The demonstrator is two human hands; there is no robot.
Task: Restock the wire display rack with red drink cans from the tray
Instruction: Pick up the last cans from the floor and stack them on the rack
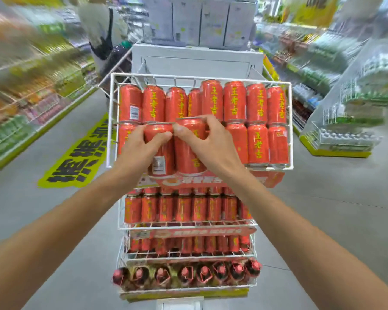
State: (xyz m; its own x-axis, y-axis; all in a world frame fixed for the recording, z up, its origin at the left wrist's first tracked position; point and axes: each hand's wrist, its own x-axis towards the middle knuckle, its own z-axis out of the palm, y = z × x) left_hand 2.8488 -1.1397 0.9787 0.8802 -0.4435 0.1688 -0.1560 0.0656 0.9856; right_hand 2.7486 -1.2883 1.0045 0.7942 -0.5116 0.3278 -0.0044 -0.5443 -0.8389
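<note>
A white wire display rack point(290, 121) stands in front of me, its top basket packed with red drink cans in two stacked layers. My left hand point(141, 146) grips a red can point(160, 162) in the front lower row. Right beside it, my right hand point(208, 142) grips a second red can point(186, 157). Both held cans stand upright at the basket's front, left of centre. More red cans point(258, 142) fill the basket to the right. No tray shows in this view.
Lower rack shelves point(188, 227) hold more red cans, and the bottom shelf holds red-capped bottles point(186, 274). Store shelving lines both sides of the aisle. A yellow floor sticker point(76, 157) lies to the left. White boxes point(199, 21) stack behind the rack.
</note>
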